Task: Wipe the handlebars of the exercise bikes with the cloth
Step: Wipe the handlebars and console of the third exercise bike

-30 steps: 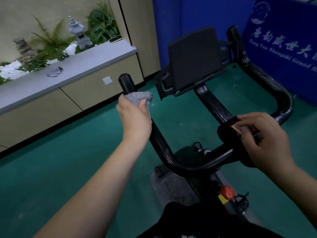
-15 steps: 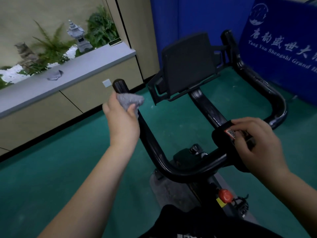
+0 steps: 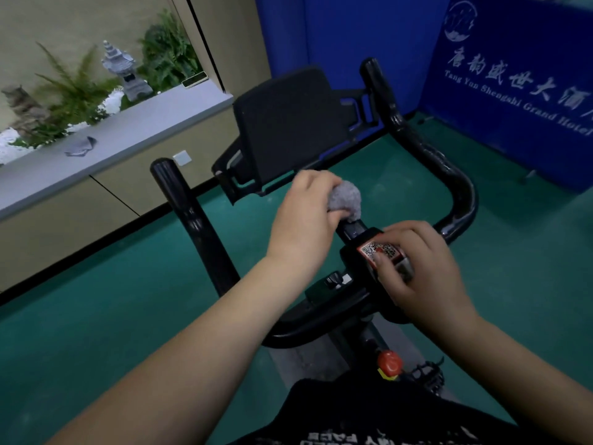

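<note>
One exercise bike, one black handlebar (image 3: pixel 192 220) w/ two prongs. Left hand (image 3: pixel 305 220) clutches one balled grey cloth (image 3: pixel 345 200) against the center stem below one tablet holder (image 3: pixel 288 130). Right hand (image 3: pixel 420 271) curls round the QR-labelled clamp (image 3: pixel 378 252).

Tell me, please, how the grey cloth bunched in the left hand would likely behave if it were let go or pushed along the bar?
The grey cloth looks soft and floppy: the left hand has it wadded into a ball, so it would probably unfold and drape once released. Its nubby surface suggests it grips rather than slips on the glossy handlebar. It seems light, so likely needs pressing to wipe well.
</note>
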{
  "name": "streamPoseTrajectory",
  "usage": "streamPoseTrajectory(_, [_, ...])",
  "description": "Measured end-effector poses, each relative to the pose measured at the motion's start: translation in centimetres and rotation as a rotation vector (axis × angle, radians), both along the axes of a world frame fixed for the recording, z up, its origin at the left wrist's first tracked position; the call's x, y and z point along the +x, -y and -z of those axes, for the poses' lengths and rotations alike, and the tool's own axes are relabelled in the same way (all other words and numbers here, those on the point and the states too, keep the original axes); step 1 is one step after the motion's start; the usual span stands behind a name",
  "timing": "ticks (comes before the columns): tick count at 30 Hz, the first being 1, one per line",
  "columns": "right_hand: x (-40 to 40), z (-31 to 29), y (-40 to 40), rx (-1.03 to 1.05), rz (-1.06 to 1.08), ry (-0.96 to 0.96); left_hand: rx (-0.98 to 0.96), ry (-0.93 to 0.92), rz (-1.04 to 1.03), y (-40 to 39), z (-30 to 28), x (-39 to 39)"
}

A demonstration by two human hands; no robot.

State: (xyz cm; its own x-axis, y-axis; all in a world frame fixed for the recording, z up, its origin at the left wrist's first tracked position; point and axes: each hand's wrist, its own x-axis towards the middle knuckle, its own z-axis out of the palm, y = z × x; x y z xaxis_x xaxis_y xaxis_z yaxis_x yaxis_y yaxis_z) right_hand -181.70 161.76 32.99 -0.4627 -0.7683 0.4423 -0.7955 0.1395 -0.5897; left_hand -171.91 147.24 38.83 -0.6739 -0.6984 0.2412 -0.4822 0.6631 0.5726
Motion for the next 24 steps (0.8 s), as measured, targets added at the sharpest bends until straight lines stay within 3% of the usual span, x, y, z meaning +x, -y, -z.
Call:
streamPoseTrajectory(5, [0.0, 0.5, 0.1, -0.060, 0.003, 0.000, -0.064, 0.142, 0.167, -1.2, 1.4, 0.4])
streamPoseTrajectory(15, [0.1, 0.7, 0.1, -0.087, 0.012, 0.013, -0.148, 0.145, 0.149, -0.3, 1.3, -2.4])
streamPoseTrajectory(24, [0.1, 0.9, 0.0, -0.146, 0.034, 0.048, -0.126, 0.042, 0.106, -0.8, 2.2, 1.2])
